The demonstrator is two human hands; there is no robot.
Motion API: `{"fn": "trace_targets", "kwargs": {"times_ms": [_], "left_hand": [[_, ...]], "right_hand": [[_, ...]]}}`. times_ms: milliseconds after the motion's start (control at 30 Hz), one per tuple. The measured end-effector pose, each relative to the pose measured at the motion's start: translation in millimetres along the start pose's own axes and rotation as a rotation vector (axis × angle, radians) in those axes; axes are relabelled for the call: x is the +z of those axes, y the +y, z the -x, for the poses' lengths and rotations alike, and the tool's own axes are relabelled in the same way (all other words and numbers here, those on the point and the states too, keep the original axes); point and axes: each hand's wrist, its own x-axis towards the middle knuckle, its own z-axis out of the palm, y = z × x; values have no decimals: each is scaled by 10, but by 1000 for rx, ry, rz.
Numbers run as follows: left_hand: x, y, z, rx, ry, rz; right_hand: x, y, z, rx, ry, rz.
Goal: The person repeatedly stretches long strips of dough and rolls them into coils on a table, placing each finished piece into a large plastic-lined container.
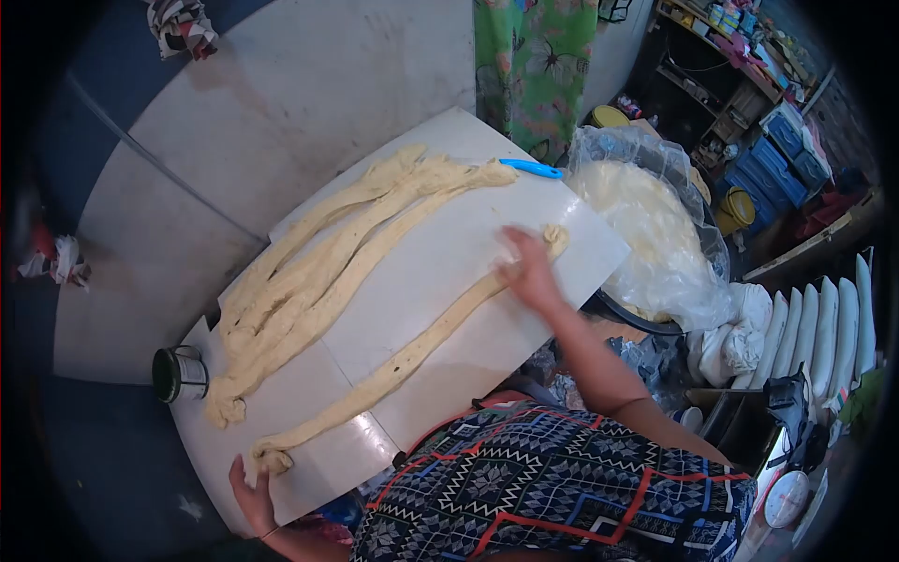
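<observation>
A long rope of pale dough (412,356) lies slantwise across the white tabletop (421,272), with a curled lump at each end. My right hand (531,276) is over the rope near its upper right end, blurred by motion, its fingers apart. Beside the lower left lump, my left hand (253,498) is open at the table's edge, thumb and fingers spread. Farther back, a larger mass of dough (318,281) is stretched out in several thick strips. A blue-handled tool (532,169) lies against the far right end of that mass.
A dark green can (180,374) stands at the table's left corner. To the right, a big basin lined with clear plastic (646,225) holds more dough. Several filled white bags (815,337) stand in a row farther right. A green flowered curtain (534,75) hangs behind the table.
</observation>
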Motion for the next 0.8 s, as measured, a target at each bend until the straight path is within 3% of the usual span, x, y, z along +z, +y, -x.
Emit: {"fn": "trace_targets", "kwargs": {"times_ms": [33,100,167,233,300,333,367,433,500,567,633,700,733,800], "left_hand": [[135,291,57,80,96,236],[430,905,143,279,-76,118],[945,1258,102,527,-216,147],[1527,1618,105,723,-195,-30],[1841,2018,213,712,-141,-148],[1952,2142,255,698,-89,-270],[2011,2144,229,695,-82,-261],[2040,2045,99,764,-231,-123],[1917,2148,96,700,-321,-26],[1851,2193,124,302,-619,396],[1898,2337,231,357,-573,381],[2008,2649,448,694,-360,-127],[2133,2810,519,684,-347,-127],[2503,3200,624,759,-320,-337]], "right_hand": [[-136,366,-60,56,137,150],[-451,694,-107,296,165,512],[-311,1114,84,241,103,632],[-365,1188,89,180,53,759],[-584,840,-52,513,-277,76],[-535,938,3,327,-213,-29],[-623,810,-55,316,-212,-25],[-899,512,-200,524,-158,-813],[-1186,393,-374,467,-91,-974],[-1352,517,-526,510,8,-1092],[-1336,861,-587,522,-15,-1075],[-1218,1274,-547,285,-390,43],[-1188,1356,-460,165,-324,241],[-1131,1434,-400,57,-305,132]]}}
